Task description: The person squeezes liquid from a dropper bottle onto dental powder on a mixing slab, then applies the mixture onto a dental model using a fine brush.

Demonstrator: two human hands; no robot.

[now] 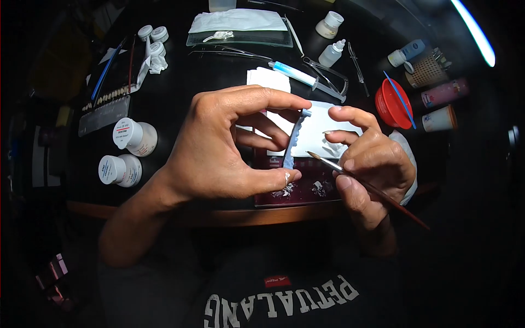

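Observation:
My left hand (pixel 216 145) pinches a curved light-blue dental mould strip (pixel 294 141) by its two ends, between index finger and thumb. Small tooth-shaped bumps run along the strip's right side. White residue marks the thumb tip. In my right hand (pixel 383 158) is a thin paintbrush (pixel 377 192) with a dark red handle, gripped between thumb and fingers. Its pointed tip is just right of the strip, apart from it. Below both hands lie white paper sheets (pixel 314 145) and a maroon board (pixel 303 195) with white crumbs on it.
Two white-lidded jars (pixel 128 134) and a tooth shade guide (pixel 104 115) stand left. Behind are a glass slab (pixel 240 39) with folded cloth, a blue syringe (pixel 295 74), a dropper bottle (pixel 331 53) and metal tools. A red bowl (pixel 389 104) and cup (pixel 439 118) are right.

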